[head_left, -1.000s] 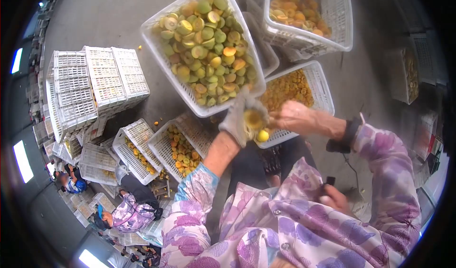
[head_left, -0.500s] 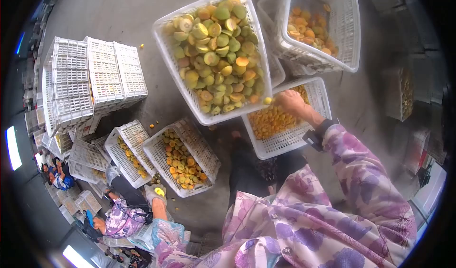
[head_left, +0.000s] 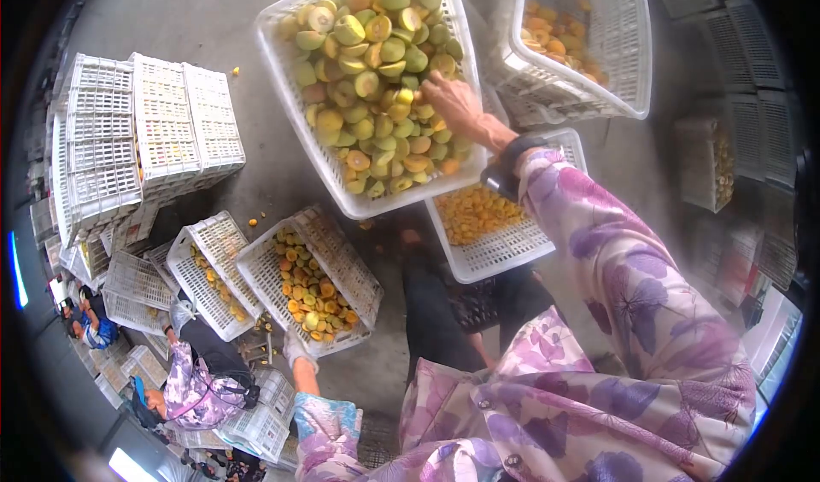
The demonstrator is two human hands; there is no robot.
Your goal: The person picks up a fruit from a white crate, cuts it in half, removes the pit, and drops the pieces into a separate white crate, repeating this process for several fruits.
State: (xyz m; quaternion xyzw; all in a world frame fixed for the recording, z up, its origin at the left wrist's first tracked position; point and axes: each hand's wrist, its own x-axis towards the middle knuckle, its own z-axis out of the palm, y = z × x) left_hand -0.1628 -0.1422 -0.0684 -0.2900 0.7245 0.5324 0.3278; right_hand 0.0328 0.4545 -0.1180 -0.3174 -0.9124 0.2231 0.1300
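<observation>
My right hand (head_left: 454, 105), bare, reaches into a white crate (head_left: 318, 153) heaped with green-yellow halved fruit (head_left: 376, 89) that looks like peaches or apricots. Its bent fingers close on one of the halves, partly hidden among the others. Below that forearm stands another white crate (head_left: 500, 263), with small orange pieces (head_left: 478, 213) in it. My left hand (head_left: 298, 347), in a pale glove, is at the near edge of a tilted white crate (head_left: 248, 270) holding orange and yellow halves (head_left: 312, 290). Its fingers look stretched out, with no fruit visible in them.
Stacked white crates (head_left: 158, 123) stand at the left. Another crate (head_left: 636, 72) with orange halves sits on a stack at the upper right. A co-worker (head_left: 201, 388) in a patterned top sits at the lower left near more crates. Fruit bits dot the grey floor (head_left: 209, 21).
My right hand has moved up and left from the crate of small orange pieces to the heaped halves. The yellow half earlier in my gloved left hand is no longer in it.
</observation>
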